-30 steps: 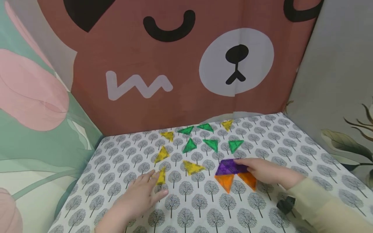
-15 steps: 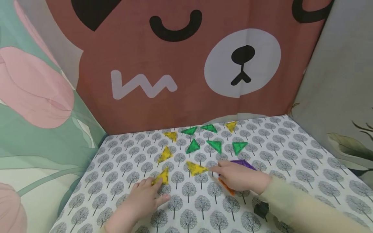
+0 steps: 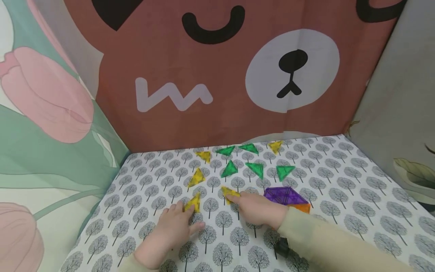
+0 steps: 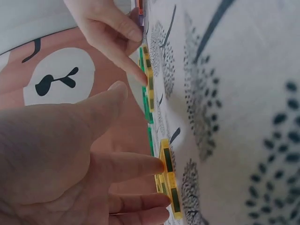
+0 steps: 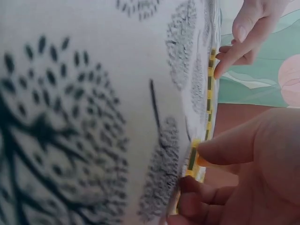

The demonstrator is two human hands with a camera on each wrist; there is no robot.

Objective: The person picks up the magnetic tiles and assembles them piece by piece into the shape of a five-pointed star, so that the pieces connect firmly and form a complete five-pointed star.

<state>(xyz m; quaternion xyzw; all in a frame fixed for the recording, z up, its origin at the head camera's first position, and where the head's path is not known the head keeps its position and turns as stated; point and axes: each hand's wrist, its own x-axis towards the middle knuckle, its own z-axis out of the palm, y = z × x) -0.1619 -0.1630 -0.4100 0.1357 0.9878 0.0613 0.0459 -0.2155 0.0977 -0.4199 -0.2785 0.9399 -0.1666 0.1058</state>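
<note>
In the head view my left hand (image 3: 175, 224) lies at the left with its fingers straight, the fingertips on a yellow triangular magnetic tile (image 3: 193, 204). The left wrist view shows those fingertips against the same tile's edge (image 4: 169, 176). My right hand (image 3: 256, 207) reaches across from the right, its extended index finger touching a second yellow triangular tile (image 3: 228, 192) and covering part of it. In the left wrist view the right hand's other fingers (image 4: 132, 45) are bent. Joined purple tiles (image 3: 287, 195) lie beside the right hand, with an orange tile (image 3: 302, 207) partly hidden by the forearm.
Green triangular tiles (image 3: 230, 169) and more yellow ones (image 3: 197, 177) lie spread toward the back of the tree-print cloth (image 3: 340, 226). A bear-print backdrop (image 3: 163, 128) stands behind. Fabric walls rise on the left (image 3: 61, 158) and right (image 3: 394, 113).
My right hand has left the purple and orange tiles and moved left to the yellow tile. My left hand's fingertips have come onto the nearest yellow tile. The view has shifted slightly.
</note>
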